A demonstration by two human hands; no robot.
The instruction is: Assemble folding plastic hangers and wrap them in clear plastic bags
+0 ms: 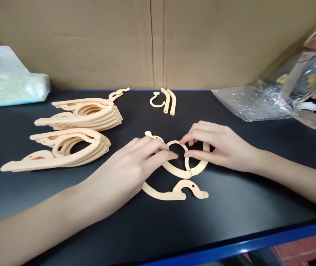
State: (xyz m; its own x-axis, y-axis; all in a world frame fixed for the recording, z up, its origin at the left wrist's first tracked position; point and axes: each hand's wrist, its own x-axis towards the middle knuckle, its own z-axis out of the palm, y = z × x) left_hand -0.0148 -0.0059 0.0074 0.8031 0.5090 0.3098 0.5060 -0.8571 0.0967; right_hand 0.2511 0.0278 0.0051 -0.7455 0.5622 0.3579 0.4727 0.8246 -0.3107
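A cream plastic folding hanger (178,171) with curved arms and a ring-like middle lies on the black tabletop (230,207). My left hand (144,159) has its thumb and fingers closed on the hanger's left arm, hiding part of it. From the other side, my right hand (216,146) pinches the hanger, thumb and index finger at the ring's right edge. A loose piece with a curved arm and a hook (192,187) rests nearer to me, its left end under my left hand.
Two stacks of folded hangers, a rear stack (91,118) and a front stack (75,153), stand at left. Loose curved pieces (167,101) lie at the back. Clear plastic wrap (246,101) and a bag (313,74) are at right, a tissue pack (14,85) at far left.
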